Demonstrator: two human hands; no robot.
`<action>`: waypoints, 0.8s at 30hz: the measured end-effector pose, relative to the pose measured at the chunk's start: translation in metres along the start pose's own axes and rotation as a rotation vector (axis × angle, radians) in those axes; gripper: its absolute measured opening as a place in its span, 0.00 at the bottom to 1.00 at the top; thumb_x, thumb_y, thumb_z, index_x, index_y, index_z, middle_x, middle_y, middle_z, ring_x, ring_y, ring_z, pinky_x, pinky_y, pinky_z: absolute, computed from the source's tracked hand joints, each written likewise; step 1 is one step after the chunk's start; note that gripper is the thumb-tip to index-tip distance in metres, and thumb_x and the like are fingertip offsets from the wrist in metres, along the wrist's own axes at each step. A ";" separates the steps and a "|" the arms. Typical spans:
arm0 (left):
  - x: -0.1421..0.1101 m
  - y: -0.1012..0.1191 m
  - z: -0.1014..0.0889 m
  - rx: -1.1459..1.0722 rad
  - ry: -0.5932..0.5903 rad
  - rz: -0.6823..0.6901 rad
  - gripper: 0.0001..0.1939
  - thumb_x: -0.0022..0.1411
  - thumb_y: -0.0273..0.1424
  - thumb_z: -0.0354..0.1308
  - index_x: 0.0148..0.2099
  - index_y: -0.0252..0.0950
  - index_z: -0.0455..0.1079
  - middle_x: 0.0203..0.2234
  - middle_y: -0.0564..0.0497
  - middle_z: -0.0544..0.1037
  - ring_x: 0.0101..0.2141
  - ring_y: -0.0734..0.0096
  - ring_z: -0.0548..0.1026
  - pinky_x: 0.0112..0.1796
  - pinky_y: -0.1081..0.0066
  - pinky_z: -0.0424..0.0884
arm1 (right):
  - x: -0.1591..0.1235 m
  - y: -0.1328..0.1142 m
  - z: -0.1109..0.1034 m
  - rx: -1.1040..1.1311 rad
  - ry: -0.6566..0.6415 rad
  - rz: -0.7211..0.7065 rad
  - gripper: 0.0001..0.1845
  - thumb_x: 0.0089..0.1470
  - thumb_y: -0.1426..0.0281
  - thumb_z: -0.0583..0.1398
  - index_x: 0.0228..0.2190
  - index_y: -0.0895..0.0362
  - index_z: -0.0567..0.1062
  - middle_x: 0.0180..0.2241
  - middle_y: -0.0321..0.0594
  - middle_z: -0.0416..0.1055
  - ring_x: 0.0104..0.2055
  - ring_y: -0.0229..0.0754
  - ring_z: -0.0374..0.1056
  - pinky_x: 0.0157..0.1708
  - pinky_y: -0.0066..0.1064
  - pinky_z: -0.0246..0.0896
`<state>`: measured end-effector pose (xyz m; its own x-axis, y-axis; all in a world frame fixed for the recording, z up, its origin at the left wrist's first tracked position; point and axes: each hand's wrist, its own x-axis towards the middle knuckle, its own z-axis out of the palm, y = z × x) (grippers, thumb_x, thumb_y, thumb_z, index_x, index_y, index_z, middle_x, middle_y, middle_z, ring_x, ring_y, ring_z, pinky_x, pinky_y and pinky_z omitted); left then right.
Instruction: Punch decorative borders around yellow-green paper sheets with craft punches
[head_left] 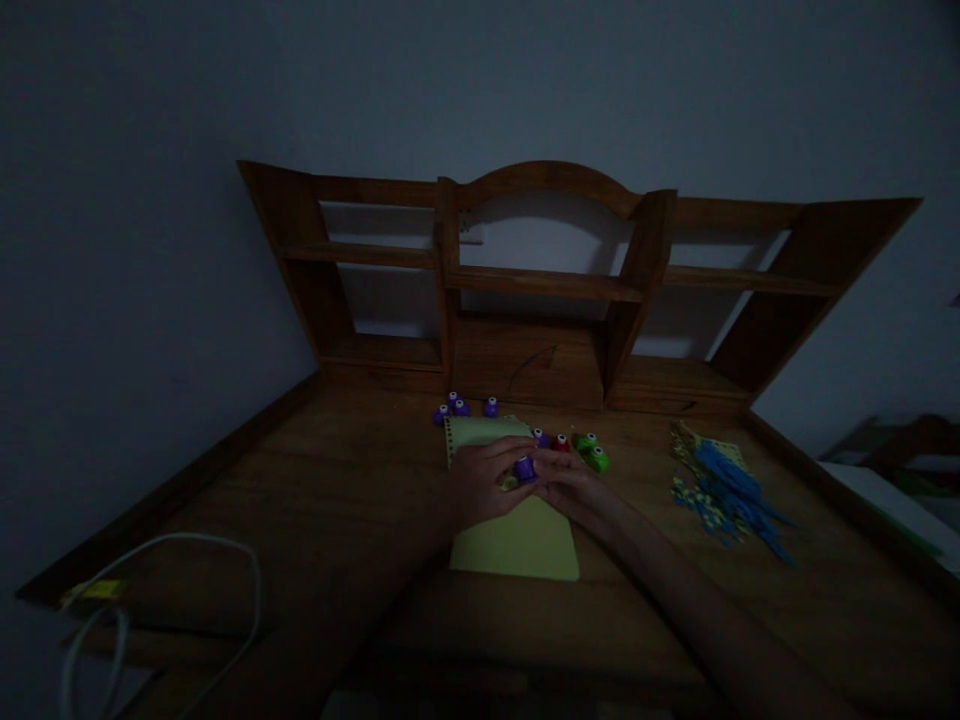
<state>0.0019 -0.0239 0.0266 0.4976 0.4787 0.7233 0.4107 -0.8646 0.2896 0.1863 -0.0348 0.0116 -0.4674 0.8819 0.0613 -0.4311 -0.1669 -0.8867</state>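
A yellow sheet of paper with punched holes along its left edge lies on the wooden desk. Over its upper part my left hand and my right hand meet, fingers curled, both gripping one small purple punch. More small punches stand just behind: several purple ones at the sheet's far edge, a red one, and two green ones to the right of my hands.
A wooden shelf unit rises at the back of the desk against the wall. Blue and yellow paper scraps lie at the right. A white cable loops over the near left corner.
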 end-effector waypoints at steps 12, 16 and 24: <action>-0.002 -0.001 0.002 -0.069 -0.063 -0.033 0.25 0.60 0.35 0.59 0.59 0.41 0.63 0.56 0.48 0.69 0.53 0.65 0.70 0.52 0.66 0.68 | 0.001 0.000 0.000 0.001 0.002 0.001 0.15 0.47 0.71 0.67 0.40 0.57 0.78 0.40 0.42 0.75 0.41 0.42 0.70 0.45 0.34 0.63; 0.002 0.002 -0.001 -0.059 -0.071 -0.073 0.25 0.60 0.39 0.59 0.59 0.43 0.63 0.58 0.49 0.67 0.54 0.64 0.68 0.52 0.64 0.68 | 0.002 0.002 -0.001 0.010 0.046 0.003 0.14 0.46 0.70 0.68 0.38 0.57 0.79 0.39 0.41 0.76 0.41 0.41 0.71 0.44 0.33 0.64; 0.009 -0.002 -0.008 -0.098 0.082 -0.259 0.21 0.65 0.39 0.53 0.59 0.44 0.62 0.54 0.47 0.67 0.42 0.68 0.73 0.44 0.66 0.71 | 0.004 -0.026 -0.021 0.027 0.322 -0.253 0.09 0.50 0.69 0.65 0.36 0.51 0.77 0.43 0.35 0.74 0.48 0.40 0.69 0.48 0.29 0.64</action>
<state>-0.0006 -0.0192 0.0381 0.3210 0.6748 0.6645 0.4385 -0.7278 0.5273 0.2121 -0.0171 0.0256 -0.0806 0.9888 0.1253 -0.5235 0.0650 -0.8496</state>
